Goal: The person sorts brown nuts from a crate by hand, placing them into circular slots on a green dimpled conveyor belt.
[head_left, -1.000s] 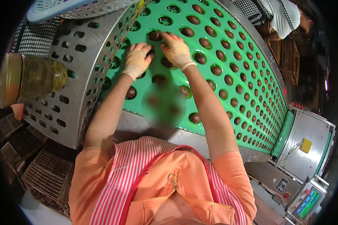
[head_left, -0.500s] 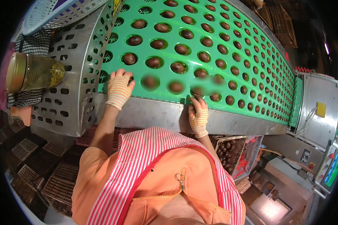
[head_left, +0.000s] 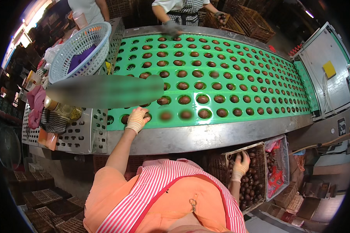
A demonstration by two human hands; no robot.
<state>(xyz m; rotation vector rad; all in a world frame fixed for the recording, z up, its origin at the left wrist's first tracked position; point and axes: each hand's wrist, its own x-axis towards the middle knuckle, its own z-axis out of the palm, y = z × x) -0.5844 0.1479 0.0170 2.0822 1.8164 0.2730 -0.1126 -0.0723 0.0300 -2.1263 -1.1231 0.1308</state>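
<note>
Dark brown egg-shaped pieces (head_left: 204,113) rest in the oval cups of a long green sheet (head_left: 175,123). At its near left corner, my left hand (head_left: 137,119), in a pale striped glove with bare fingertips, curls its fingers round one such piece (head_left: 148,116) at a cup. My right hand (head_left: 241,167), gloved alike, is down in a brown crate (head_left: 266,171) to the right, heaped with the same pieces (head_left: 252,186). Its fingers are bent among them; what they grip is partly hidden.
A metal rim (head_left: 171,139) borders the sheet. On the left, a perforated metal stand (head_left: 87,134) bears a jar (head_left: 62,108), near a pale blue basket (head_left: 90,64). Across the sheet, a co-worker's gloved hand (head_left: 172,29) reaches over the far row. A lined crate (head_left: 278,167) adjoins mine.
My right hand has left the sheet's near edge and gone down right into the crate. My left hand remains at the near left cups. The view has shifted, bringing in the co-worker opposite.
</note>
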